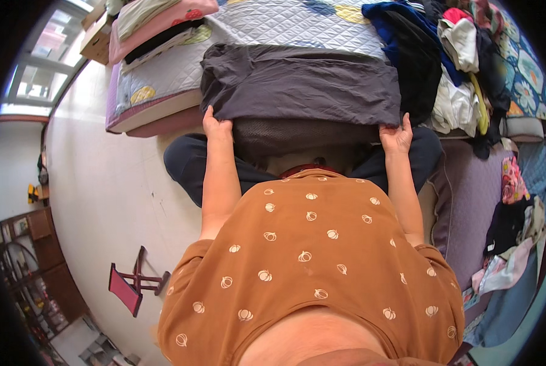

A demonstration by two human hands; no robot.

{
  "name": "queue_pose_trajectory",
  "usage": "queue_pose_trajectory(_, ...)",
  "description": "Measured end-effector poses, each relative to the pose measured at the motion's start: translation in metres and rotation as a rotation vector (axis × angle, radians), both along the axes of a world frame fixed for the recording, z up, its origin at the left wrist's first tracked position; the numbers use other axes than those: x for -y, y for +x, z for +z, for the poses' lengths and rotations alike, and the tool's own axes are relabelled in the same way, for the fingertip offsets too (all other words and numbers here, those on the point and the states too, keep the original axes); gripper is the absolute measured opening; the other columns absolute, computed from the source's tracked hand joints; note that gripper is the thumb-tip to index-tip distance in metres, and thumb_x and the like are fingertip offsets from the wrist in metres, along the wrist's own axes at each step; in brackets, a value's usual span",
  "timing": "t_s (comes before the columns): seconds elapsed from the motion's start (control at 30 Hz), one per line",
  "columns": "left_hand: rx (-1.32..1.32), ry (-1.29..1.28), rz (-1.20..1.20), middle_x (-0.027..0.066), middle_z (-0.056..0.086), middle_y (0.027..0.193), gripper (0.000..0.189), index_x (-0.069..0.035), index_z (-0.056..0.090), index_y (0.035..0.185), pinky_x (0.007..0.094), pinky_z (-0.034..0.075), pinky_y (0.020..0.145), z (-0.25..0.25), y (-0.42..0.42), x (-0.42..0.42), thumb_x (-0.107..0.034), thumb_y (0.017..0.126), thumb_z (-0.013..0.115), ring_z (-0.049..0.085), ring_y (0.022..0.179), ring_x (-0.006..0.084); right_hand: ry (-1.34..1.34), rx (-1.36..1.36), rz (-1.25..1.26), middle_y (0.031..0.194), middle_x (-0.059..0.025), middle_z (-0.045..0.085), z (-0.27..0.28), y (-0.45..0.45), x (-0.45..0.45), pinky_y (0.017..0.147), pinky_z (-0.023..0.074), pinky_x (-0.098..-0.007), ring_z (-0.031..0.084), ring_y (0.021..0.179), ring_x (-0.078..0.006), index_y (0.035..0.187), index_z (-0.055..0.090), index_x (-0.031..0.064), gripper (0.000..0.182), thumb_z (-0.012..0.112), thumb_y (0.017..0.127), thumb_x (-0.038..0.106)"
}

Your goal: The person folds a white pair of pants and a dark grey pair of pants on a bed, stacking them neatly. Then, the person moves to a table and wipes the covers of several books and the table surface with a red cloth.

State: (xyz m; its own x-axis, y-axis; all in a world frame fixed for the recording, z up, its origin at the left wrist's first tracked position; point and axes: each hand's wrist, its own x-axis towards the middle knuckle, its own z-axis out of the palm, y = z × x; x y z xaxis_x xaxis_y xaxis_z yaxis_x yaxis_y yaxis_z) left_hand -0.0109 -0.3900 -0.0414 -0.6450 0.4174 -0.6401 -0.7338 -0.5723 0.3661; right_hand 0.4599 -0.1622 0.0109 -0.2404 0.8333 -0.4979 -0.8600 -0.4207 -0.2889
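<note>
A dark grey piece of cloth, folded into a wide band, lies across the near edge of the bed in front of me; whether it is a garment I cannot tell. My left hand grips its near left corner, thumb on top. At the near right corner my right hand holds the hem between thumb and fingers, palm turned up. The near edge runs fairly straight between both hands. Below it shows the dark textured side of the bed or a cover.
A stack of folded clothes rests on the quilted bedspread at the left. Loose clothes are heaped at the right. More garments lie on a purple sofa-like seat. A folding stool stands on the pale floor.
</note>
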Motion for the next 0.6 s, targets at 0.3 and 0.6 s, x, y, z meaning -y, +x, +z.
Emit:
queue_pose_trajectory(0.3,-0.019,-0.082,0.091,0.0148,0.059,0.135,0.041,-0.003,0.06,0.128,0.0516,0.044,0.107,0.015,-0.006,-0.017,-0.019,0.091,0.065,0.058,0.121,0.0354,0.303,0.439,0.048,0.117,-0.0085,0.064,-0.004,-0.044,-0.008,0.097,0.0499,-0.0472,0.062,0.106,-0.0269,0.121,0.062,0.0063,0.033,0.069,0.089,0.01)
queue_pose_trajectory(0.6,-0.131,0.028,0.166,0.0135,0.058,0.138,0.049,-0.002,0.055,0.134,0.05,0.043,0.109,0.024,0.004,-0.025,-0.038,0.101,0.052,0.057,0.123,0.0329,0.933,0.697,0.3,0.086,0.0006,0.064,0.135,-0.214,0.005,0.068,0.046,-0.0269,0.058,0.075,-0.0114,0.098,0.068,0.0046,0.017,0.074,0.083,0.009)
